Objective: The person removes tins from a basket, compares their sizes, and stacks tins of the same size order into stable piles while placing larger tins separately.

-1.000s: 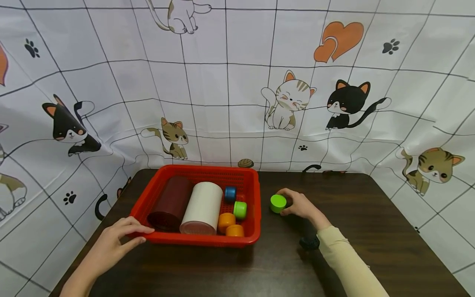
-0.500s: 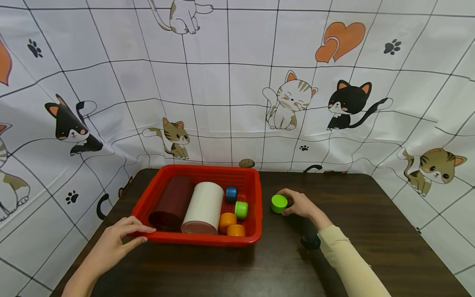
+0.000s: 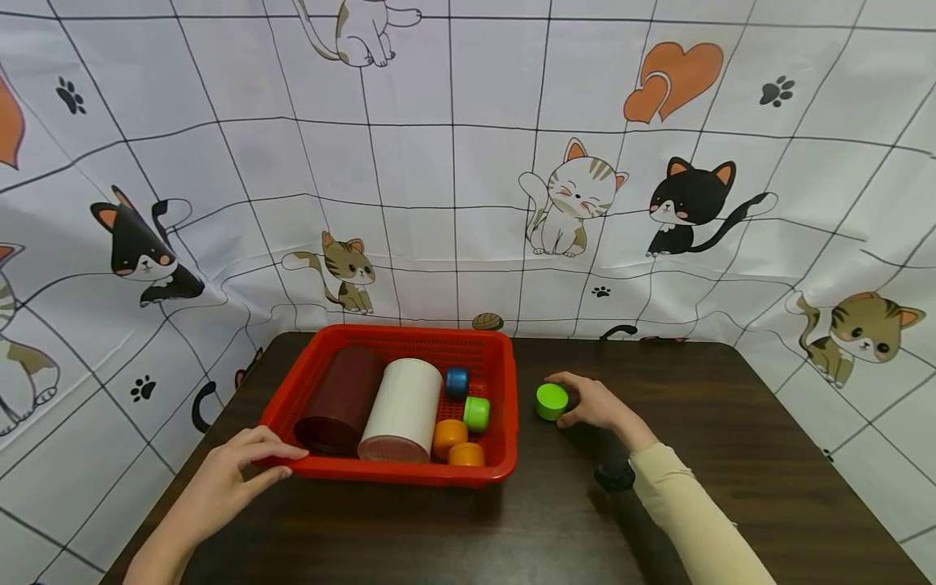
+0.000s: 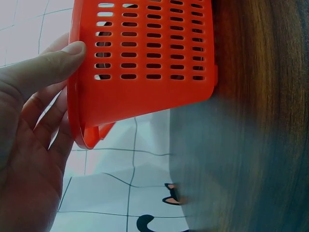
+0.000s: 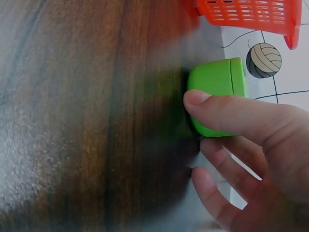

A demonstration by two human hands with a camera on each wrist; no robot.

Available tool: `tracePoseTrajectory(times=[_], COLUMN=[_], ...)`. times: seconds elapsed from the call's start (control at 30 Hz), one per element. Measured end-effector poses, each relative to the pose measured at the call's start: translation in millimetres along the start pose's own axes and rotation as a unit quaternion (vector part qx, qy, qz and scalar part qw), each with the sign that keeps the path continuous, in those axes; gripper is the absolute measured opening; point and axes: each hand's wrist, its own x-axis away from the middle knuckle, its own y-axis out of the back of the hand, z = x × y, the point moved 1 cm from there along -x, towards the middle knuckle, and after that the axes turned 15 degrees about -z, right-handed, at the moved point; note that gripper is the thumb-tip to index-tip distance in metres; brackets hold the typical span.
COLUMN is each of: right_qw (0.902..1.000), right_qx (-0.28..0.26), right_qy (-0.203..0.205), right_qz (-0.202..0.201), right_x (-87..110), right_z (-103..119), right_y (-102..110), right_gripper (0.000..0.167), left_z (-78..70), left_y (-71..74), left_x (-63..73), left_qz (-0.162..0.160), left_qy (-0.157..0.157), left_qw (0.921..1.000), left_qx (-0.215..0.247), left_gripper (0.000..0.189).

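A small green lidded container [image 3: 552, 402] stands on the table, right of the basket. My right hand [image 3: 595, 402] grips it from the side; the right wrist view shows the thumb [image 5: 217, 108] across its body and the fingers partly hidden behind. A seam under the lid shows on the green container [image 5: 212, 79] there. My left hand [image 3: 230, 479] pinches the near left corner of the red plastic basket [image 3: 409, 471], thumb on the outside of the rim. In the left wrist view the basket [image 4: 140, 99] has slotted walls and rests on the table.
Inside the basket lie a dark maroon cylinder [image 3: 342, 398], a white cylinder [image 3: 404, 406], a blue container [image 3: 457, 382], another green container [image 3: 477, 414] and two orange ones [image 3: 466, 455]. A cat-print sheet [image 3: 468, 203] hangs behind the dark wooden table [image 3: 702, 406].
The head view has shifted very slightly. Both hands, the basket and the green container keep the same places relative to one another.
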Motion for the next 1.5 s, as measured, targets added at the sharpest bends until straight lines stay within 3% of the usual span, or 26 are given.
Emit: tracePoseTrajectory(times=[0.3,0.53,0.77,0.93,1.13,1.37,1.5], right_qw=[0.9996,0.9992,0.9994,0.9993,0.9973,0.9939,0.9929], right_qx=[-0.020,-0.024,-0.008,0.005,0.022,0.055,0.049], right_qy=[0.007,0.006,0.008,0.031,0.068,0.086,0.093], right_qz=[0.019,0.031,0.032,0.019,0.016,0.039,0.055], right_x=[-3.7,-22.1,-47.5,-67.0,-87.2,-103.2,-107.9], right_z=[9.5,23.5,52.7,78.6,107.1,134.5,145.4], right_y=[10.5,26.4,42.4,49.6,50.0,41.5,33.3], right_gripper=[0.081,0.078,0.076,0.069,0.064,0.061,0.061], left_z=[0.9,1.4,2.1,3.1,3.6,3.7,3.8], left_y=[-0.1,0.9,1.2,1.0,0.1,0.6,1.0], left_x=[0.7,1.2,1.2,1.6,1.0,0.8,1.3], left_qz=[0.003,0.005,0.005,0.005,0.006,0.006,0.007], left_qy=[0.004,0.010,0.009,0.008,0.009,0.016,0.020], left_qw=[1.0000,0.9999,0.9999,0.9999,0.9999,0.9998,0.9998], left_qx=[-0.003,-0.004,-0.001,0.005,0.006,-0.002,0.001], left_gripper=[0.045,0.046,0.046,0.046,0.044,0.044,0.044])
